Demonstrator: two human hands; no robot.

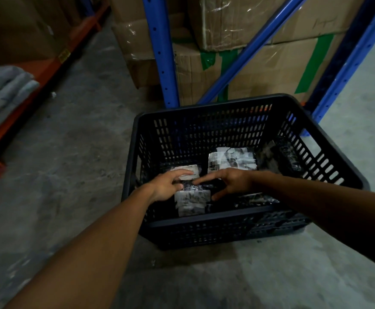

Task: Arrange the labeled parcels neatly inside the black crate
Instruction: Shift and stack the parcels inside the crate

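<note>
1. Bare forearms reach from the near edge down into the black crate [244, 221], which stands on the concrete floor [70, 152] in front of blue racking [159, 52] and cardboard boxes [260, 70].
2. Inside the crate, the left hand [166, 188] rests with fingers loosely spread on the near-left parcel [191, 201], apparently pressing rather than gripping it.
3. Beside it, the right hand [233, 181] hovers released, fingers splayed over the middle.
4. A far parcel [232, 162] lies flat; another [187, 171] sits behind the left hand.
5. Dark parcels toward the crate's right wall look unsorted, so I judge the arranging partly done.
</note>
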